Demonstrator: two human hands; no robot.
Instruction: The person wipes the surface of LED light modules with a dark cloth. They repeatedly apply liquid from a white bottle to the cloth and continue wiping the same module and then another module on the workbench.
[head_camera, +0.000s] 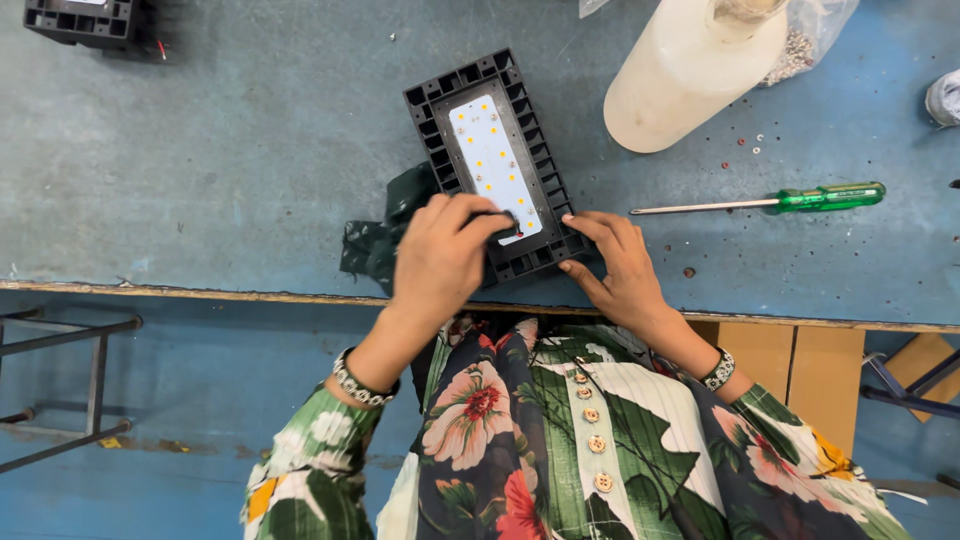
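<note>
On the blue worktable (250, 150), near its front edge: one black ribbed housing (497, 165), rectangular, lying flat and angled, its far end leaning left of its near end. Set into it, a white LED board (490, 160) with rows of small yellow dots. Left hand (440, 260): laid over the housing's near left corner, fingers curled, fingertips (500, 222) pressing on the board's near end; whether anything is pinched between them cannot be told. Right hand (620, 265): flat against the housing's near right corner, fingers spread and resting on the rim, holding nothing else. Both wrists carry beaded bracelets; sleeves are a green floral print. Under the left hand and housing, a dark green cloth (375, 240), crumpled, touching the housing's left side. Right of the housing, well apart: one screwdriver (770, 202) with a green translucent handle, lying flat, blade pointing left toward the hands. Beyond it, one large cream plastic bottle (690, 70), tilted, close to the housing's far right corner but not touching. Behind the bottle, a clear bag (815, 40) of small metal parts. Scattered loose screws (745, 150) lie between bottle and screwdriver. Far left corner of the table: a second black housing (85, 20), partly out of view.
</note>
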